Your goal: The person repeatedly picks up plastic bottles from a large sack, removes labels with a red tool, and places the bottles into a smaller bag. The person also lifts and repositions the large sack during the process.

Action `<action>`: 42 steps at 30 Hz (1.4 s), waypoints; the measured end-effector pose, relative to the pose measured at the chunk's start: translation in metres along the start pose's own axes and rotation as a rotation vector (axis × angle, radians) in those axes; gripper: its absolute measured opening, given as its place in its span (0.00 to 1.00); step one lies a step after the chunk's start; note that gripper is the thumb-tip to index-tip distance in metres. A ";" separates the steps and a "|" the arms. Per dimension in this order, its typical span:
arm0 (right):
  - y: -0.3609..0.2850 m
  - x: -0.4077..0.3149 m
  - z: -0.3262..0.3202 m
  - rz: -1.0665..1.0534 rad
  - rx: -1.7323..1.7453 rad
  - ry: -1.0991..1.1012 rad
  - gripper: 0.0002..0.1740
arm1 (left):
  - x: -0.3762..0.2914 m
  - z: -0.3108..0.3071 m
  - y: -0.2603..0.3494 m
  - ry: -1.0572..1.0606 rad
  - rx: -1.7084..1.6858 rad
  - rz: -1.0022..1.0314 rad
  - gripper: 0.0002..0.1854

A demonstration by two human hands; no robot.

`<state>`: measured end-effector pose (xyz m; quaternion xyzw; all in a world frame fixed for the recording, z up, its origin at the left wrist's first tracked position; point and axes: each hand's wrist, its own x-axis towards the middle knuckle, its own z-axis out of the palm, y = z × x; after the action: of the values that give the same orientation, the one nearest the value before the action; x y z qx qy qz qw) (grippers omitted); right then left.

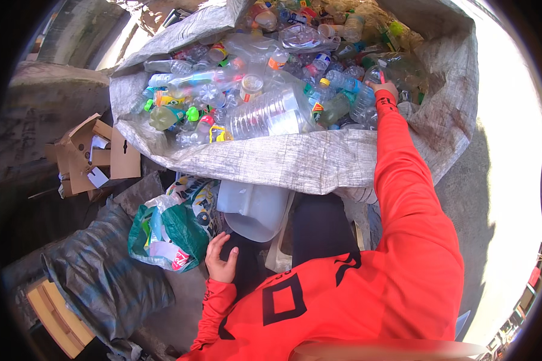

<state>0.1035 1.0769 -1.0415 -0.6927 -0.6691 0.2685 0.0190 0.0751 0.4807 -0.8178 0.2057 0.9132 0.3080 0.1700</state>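
Observation:
My right hand reaches into a large woven plastic sack full of plastic bottles. A small red or pink object shows at its fingers, beside a clear ribbed bottle; the picture does not settle what exactly it grips. In the sack's front part lies a large clear ribbed jug on its side. My left hand is raised near my lap with its fingers apart and nothing in it, just right of a green plastic bag. Above that hand stands a translucent white plastic container, partly under the sack's edge.
Torn cardboard boxes lie left of the sack. A dark, filled sack rests at the lower left, over a yellowish slatted piece. A patterned bag sits behind the green one. Sunlit ground spans the right side.

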 end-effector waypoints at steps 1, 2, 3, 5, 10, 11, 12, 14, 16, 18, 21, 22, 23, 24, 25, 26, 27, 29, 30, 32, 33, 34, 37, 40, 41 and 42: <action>-0.002 0.002 0.011 0.011 0.007 0.014 0.51 | 0.004 0.002 -0.001 -0.018 0.004 -0.020 0.18; -0.002 0.006 0.019 0.024 0.014 0.055 0.53 | 0.007 0.004 -0.001 -0.027 -0.004 -0.039 0.18; -0.002 0.008 0.026 0.049 0.025 0.091 0.56 | 0.011 0.006 -0.002 -0.042 -0.006 -0.052 0.18; -0.002 0.011 0.033 0.080 0.048 0.085 0.58 | 0.018 0.012 -0.004 -0.079 -0.016 -0.078 0.17; -0.026 -0.012 0.005 -0.185 0.234 0.148 0.51 | 0.040 0.028 0.000 -0.139 -0.087 -0.014 0.19; -0.037 -0.024 -0.010 -0.318 0.334 0.143 0.50 | 0.048 0.030 0.004 -0.127 -0.083 0.031 0.19; -0.048 -0.040 -0.025 -0.463 0.437 0.137 0.48 | 0.059 0.031 0.010 -0.120 -0.083 0.079 0.20; -0.067 -0.080 -0.060 -0.705 0.672 -0.009 0.43 | 0.082 0.031 0.028 -0.088 -0.097 0.189 0.22; -0.076 -0.129 -0.099 -0.888 0.901 -0.287 0.41 | 0.110 0.032 0.054 -0.031 -0.122 0.332 0.29; -0.079 -0.188 -0.127 -1.083 1.087 -0.609 0.41 | 0.128 0.029 0.085 0.009 -0.154 0.432 0.40; -0.075 -0.272 -0.152 -1.066 1.232 -1.041 0.43 | 0.138 0.021 0.128 0.065 -0.238 0.623 0.54; -0.073 -0.298 -0.155 -1.075 1.242 -1.082 0.43 | 0.131 0.017 0.138 0.013 -0.311 0.628 0.54; -0.071 -0.324 -0.154 -1.080 1.256 -1.126 0.43 | 0.122 0.012 0.144 -0.030 -0.381 0.634 0.54; -0.071 -0.342 -0.155 -1.090 1.272 -1.166 0.42 | 0.113 0.005 0.146 -0.075 -0.448 0.655 0.55; -0.071 -0.354 -0.160 -1.155 1.177 -1.071 0.42 | 0.101 -0.005 0.144 -0.074 -0.459 0.612 0.54; -0.070 -0.364 -0.165 -1.210 1.082 -0.974 0.41 | 0.089 -0.014 0.140 -0.080 -0.470 0.574 0.54; -0.069 -0.372 -0.172 -1.260 0.987 -0.874 0.40 | 0.077 -0.023 0.133 -0.098 -0.479 0.513 0.53; -0.070 -0.386 -0.188 -1.184 1.110 -0.867 0.35 | 0.057 -0.043 0.116 0.036 -0.245 0.577 0.50; -0.073 -0.394 -0.194 -1.194 1.004 -0.817 0.29 | 0.047 -0.052 0.108 0.100 -0.125 0.599 0.49; -0.082 -0.413 -0.205 -1.197 0.813 -0.786 0.20 | 0.032 -0.068 0.094 0.240 0.053 0.656 0.48; -0.089 -0.423 -0.209 -1.221 0.750 -0.824 0.17 | 0.022 -0.077 0.087 0.289 0.138 0.636 0.47; -0.093 -0.435 -0.211 -1.237 0.558 -0.688 0.16 | 0.015 -0.084 0.081 0.350 0.214 0.630 0.47; -0.100 -0.466 -0.213 -1.225 0.346 -0.729 0.17 | -0.005 -0.102 0.066 0.439 0.291 0.596 0.46; -0.100 -0.489 -0.210 -1.299 0.382 -0.765 0.21 | -0.020 -0.111 0.052 0.488 0.323 0.587 0.48; -0.099 -0.496 -0.208 -1.289 0.334 -0.733 0.21 | -0.025 -0.112 0.048 0.478 0.343 0.562 0.48; -0.097 -0.501 -0.207 -1.318 0.364 -0.738 0.20 | -0.027 -0.113 0.044 0.489 0.335 0.568 0.48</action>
<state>0.1163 0.6867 -0.6537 -0.0033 -0.8512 0.5209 0.0642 0.0610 0.4434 -0.7000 0.3953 0.8710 0.2296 -0.1798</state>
